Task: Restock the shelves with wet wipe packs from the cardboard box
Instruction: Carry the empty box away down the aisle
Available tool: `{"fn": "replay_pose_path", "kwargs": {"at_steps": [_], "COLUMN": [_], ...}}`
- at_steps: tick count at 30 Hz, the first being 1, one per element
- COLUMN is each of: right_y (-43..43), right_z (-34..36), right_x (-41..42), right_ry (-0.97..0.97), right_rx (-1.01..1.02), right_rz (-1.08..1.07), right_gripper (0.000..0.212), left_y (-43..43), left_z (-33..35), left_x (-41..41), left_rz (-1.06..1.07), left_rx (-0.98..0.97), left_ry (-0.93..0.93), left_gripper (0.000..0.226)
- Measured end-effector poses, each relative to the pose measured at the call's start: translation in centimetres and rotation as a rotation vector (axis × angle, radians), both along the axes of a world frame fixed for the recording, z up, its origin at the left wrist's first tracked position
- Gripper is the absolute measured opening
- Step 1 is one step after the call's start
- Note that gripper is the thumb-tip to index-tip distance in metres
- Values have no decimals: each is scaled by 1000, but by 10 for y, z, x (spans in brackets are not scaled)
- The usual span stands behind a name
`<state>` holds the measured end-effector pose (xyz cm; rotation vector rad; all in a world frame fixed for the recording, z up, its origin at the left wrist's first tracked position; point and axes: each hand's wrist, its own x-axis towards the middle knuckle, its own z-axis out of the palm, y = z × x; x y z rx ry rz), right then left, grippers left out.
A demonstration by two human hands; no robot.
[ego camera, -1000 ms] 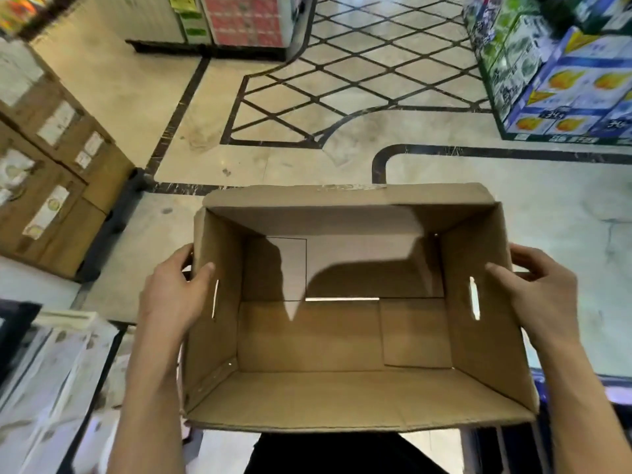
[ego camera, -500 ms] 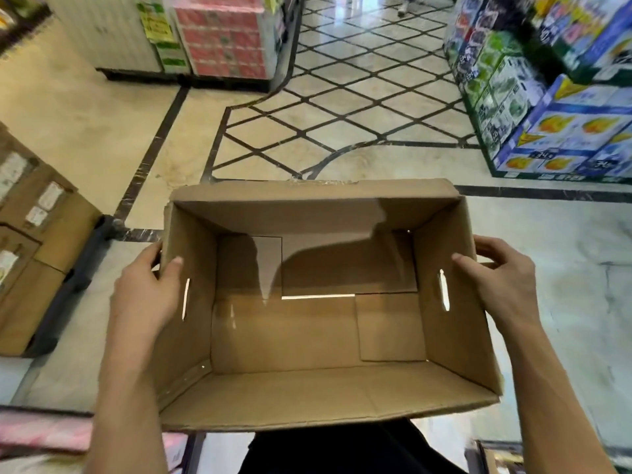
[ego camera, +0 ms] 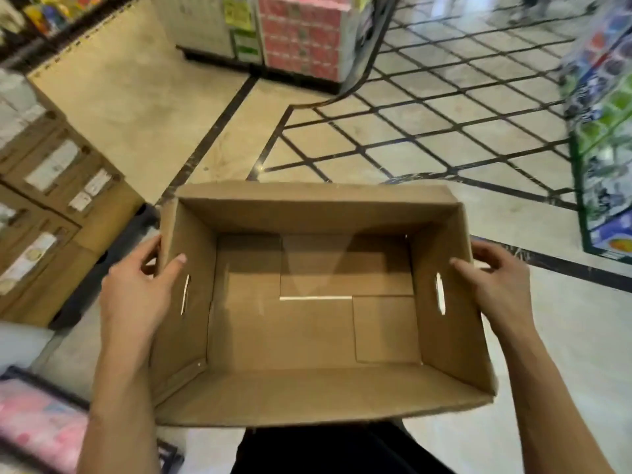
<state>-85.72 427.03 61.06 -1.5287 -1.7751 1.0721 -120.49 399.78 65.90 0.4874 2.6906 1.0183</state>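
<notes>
Cardboard box (ego camera: pixel 307 388): empty, held level. Left hand (ego camera: pixel 136 295) at 9 o'clock, right hand (ego camera: pixel 496 285) at 3 o'clock, each clamped over a side wall; the hold is best kept even.

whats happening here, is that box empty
A person is holding an open cardboard box in front of them, left hand gripping its left wall and right hand its right wall, thumbs hooked inside. Yes, the box is empty: only bare bottom flaps show. More cartons are stacked to the left on the tiled shop floor.
</notes>
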Motion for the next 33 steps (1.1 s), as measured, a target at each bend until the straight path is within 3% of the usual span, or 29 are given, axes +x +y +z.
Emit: {"fn": "replay_pose_path", "kwargs": {"at_steps": [9, 17, 22, 33], "right_y": [116, 141, 156, 205], "right_z": [5, 26, 33, 12], "right_x": [-183, -359, -476, -758], "right_ry": [0, -8, 16, 49], "right_rx": [14, 94, 109, 54], "right_rz": [236, 338, 470, 754], "right_gripper": [37, 42, 37, 39], "left_y": [32, 33, 28, 43], "left_z": [-10, -17, -13, -17], "left_x": [-102, -247, -310, -471], "left_rz": [291, 522, 615, 921], "left_rx": [88, 355, 443, 424], "left_ry": [-10, -133, -37, 35], "left_gripper": [56, 59, 54, 50]}}
